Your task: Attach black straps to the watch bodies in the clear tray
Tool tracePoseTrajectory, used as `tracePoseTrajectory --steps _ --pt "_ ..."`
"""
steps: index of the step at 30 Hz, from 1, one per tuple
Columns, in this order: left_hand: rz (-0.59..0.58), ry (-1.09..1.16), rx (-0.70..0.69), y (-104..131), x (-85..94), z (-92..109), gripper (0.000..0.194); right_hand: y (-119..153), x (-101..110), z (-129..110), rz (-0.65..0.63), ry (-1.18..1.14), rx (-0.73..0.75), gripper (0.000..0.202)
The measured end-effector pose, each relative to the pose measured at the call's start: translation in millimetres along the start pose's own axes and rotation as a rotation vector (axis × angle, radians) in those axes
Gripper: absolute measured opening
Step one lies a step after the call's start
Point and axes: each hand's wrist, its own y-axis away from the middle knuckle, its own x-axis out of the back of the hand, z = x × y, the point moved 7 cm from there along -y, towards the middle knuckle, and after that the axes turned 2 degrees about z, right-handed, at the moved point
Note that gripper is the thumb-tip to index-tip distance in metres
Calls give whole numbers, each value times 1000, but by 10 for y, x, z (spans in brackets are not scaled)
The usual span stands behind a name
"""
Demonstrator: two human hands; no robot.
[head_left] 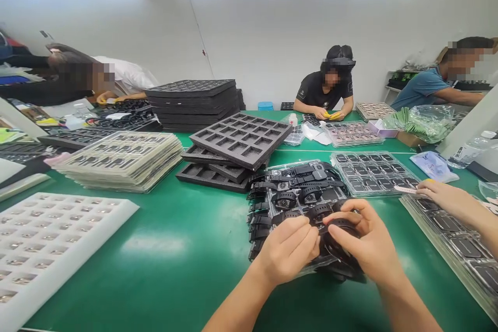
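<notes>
Over a clear plastic tray (pixel 330 194) loaded with black smartwatches, both my hands work close together. My right hand (pixel 369 244) pinches the black strap of a smartwatch (pixel 344 228) between thumb and fingers. My left hand (pixel 288 251) is closed just left of that watch; its curled fingers hide whatever is in their tips. More watches lie in the tray with their round sensor backs up, such as one smartwatch (pixel 284 201). Black straps (pixel 260 220) hang over the tray's left edge.
Black foam trays (pixel 241 137) are piled behind the watches, with a pale tray stack (pixel 124 158) farther left. A white foam tray (pixel 58 238) lies front left. On my right, another person's hand (pixel 447 199) holds a pale strip above a tray stack (pixel 459 244). Co-workers sit opposite.
</notes>
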Motion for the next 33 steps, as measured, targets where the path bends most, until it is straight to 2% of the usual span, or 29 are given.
tracePoseTrajectory --steps 3,5,7,9,12,16,19,21,24,26,28,30,31,33 --pt "-18 62 154 20 0 -160 16 -250 276 -124 72 200 180 25" --pt "19 62 224 46 27 -241 20 -517 465 -187 150 362 248 27" --pt "70 72 241 64 68 -274 22 -819 473 -159 40 566 243 26" --pt "121 83 252 73 128 -296 24 -1065 384 -49 -140 710 211 21" --pt "228 66 364 105 278 -414 24 -1278 269 126 -269 778 179 14" --pt "354 43 550 212 475 -634 21 -1339 148 262 -427 851 183 6" --pt "395 36 625 286 555 -745 17 -1333 146 195 -509 924 216 5" --pt "412 33 664 319 584 -786 16 -1343 136 80 -521 969 262 7" --pt "415 32 688 323 594 -794 15 -1399 -9 -96 -447 1040 348 20" --pt "410 41 676 301 577 -775 15 -1437 -255 -120 -449 1092 392 24" --pt "391 52 652 274 537 -753 14 -1482 -548 -57 -530 1148 415 17" --pt "364 49 627 253 486 -735 14 -1582 -718 20 -581 1219 408 17" --pt "350 43 615 246 461 -727 13 -1655 -725 47 -577 1263 391 19" --pt "334 35 590 234 423 -712 13 -1808 -602 74 -546 1355 340 18"
